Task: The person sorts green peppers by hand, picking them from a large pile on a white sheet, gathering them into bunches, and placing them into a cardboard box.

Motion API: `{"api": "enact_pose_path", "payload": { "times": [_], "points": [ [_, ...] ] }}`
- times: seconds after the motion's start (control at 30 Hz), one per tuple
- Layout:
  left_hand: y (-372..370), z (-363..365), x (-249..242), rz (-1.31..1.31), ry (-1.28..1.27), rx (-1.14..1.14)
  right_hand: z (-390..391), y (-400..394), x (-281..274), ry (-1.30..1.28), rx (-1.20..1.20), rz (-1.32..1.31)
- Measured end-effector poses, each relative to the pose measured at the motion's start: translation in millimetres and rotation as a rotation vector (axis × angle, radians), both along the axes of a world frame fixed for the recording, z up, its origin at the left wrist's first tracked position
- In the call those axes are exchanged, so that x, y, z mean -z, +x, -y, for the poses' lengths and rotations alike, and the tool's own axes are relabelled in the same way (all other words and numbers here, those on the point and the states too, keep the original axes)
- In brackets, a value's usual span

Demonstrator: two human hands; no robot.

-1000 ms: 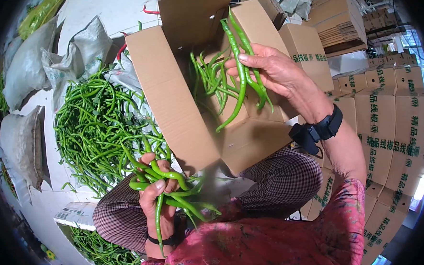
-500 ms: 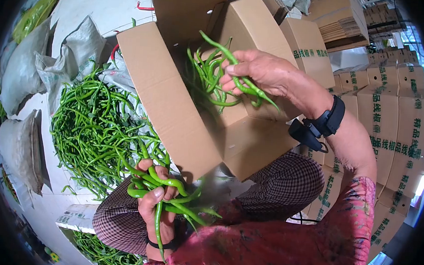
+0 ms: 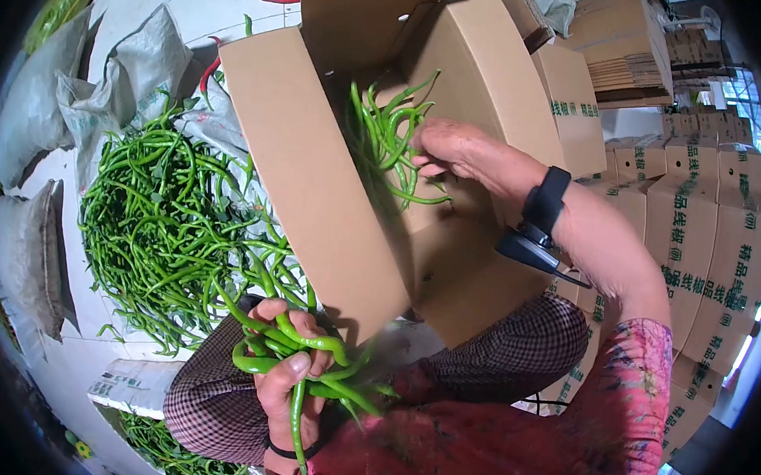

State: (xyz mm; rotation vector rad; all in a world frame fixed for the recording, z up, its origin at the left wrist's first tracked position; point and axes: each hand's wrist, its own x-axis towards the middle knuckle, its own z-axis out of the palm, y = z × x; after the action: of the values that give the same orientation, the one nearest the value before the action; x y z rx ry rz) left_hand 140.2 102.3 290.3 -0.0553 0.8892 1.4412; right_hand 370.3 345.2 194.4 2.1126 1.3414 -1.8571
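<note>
Inside an open cardboard box (image 3: 347, 227), a loose bunch of long green chili peppers (image 3: 390, 139) lies against the left part. My right hand (image 3: 450, 148) reaches into the box at the bunch's right edge. Its fingers are loosely curved and slightly apart, with no pepper visibly gripped; the fingertips are partly blurred. My left hand (image 3: 283, 366) is wrapped round a handful of green chili peppers (image 3: 327, 346) above my lap. Several peppers stick out between its fingers, and one hangs down past the wrist.
A big heap of green peppers (image 3: 161, 235) covers the floor at left, beside stuffed white sacks (image 3: 39, 103). More peppers fill a white box (image 3: 136, 388) at lower left. Red peppers (image 3: 210, 75) lie beyond the heap. Printed cartons (image 3: 691, 228) are stacked at right; flattened cardboard (image 3: 619, 43) stands behind.
My right hand has moved down and left into the box. The peppers it held now seem to be among the bunch there. My left hand keeps its handful.
</note>
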Motion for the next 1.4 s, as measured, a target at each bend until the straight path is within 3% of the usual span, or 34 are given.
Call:
{"api": "enact_pose_path", "payload": {
  "times": [0.03, 0.17, 0.27, 0.33, 0.37, 0.47, 0.5, 0.63, 0.7, 0.8, 0.83, 0.87, 0.93, 1.0, 1.03, 1.27, 1.4],
  "points": [
    [-2, -1, -1, -0.021, -0.015, 0.008, -4, 2, 9, -0.028, 0.176, 0.052],
    [-2, -4, -2, -0.029, -0.029, -0.003, -19, 12, 39, -0.066, 0.193, 0.166],
    [-4, -7, -3, -0.016, -0.013, -0.003, -22, 21, 94, -0.061, 0.126, 0.260],
    [-3, -7, -4, -0.002, -0.010, -0.011, -14, 22, 123, 0.085, 0.051, 0.228],
    [-4, -6, -3, -0.027, -0.031, -0.016, -14, 29, 144, 0.245, -0.162, 0.339],
    [-2, -8, -5, -0.062, -0.073, -0.032, -9, 26, 132, 0.272, -0.120, 0.361],
    [-4, -7, -2, -0.063, -0.065, -0.027, -5, 15, 93, 0.286, -0.081, 0.272],
    [-1, -7, -3, -0.051, -0.058, -0.011, -20, 22, 68, 0.271, -0.113, 0.111],
    [1, -5, -2, -0.049, -0.055, -0.014, -23, 22, 41, 0.339, -0.225, -0.151],
    [2, -2, 1, -0.038, -0.059, -0.020, -27, 13, 31, 0.471, -0.304, -0.121],
    [2, -2, 1, -0.031, -0.068, -0.023, -38, 11, 42, 0.535, -0.482, -0.039],
    [3, -2, 1, -0.037, -0.061, -0.014, -47, 6, 55, 0.543, -0.471, -0.040],
    [4, -4, 1, -0.040, -0.079, -0.022, -60, -17, 70, 0.558, -0.970, 0.281],
    [3, -4, 3, -0.066, -0.073, -0.021, -51, -51, 54, 0.395, -0.400, 0.344],
    [3, -2, 4, -0.078, -0.095, -0.030, -52, -61, 77, 0.413, -0.176, 0.385],
    [3, 0, 13, -0.086, -0.111, -0.054, -49, -76, 106, 0.454, 0.036, 0.503],
    [8, -2, 13, -0.077, -0.092, -0.051, -51, -68, 115, 0.567, 0.021, 0.505]
  ]
}}
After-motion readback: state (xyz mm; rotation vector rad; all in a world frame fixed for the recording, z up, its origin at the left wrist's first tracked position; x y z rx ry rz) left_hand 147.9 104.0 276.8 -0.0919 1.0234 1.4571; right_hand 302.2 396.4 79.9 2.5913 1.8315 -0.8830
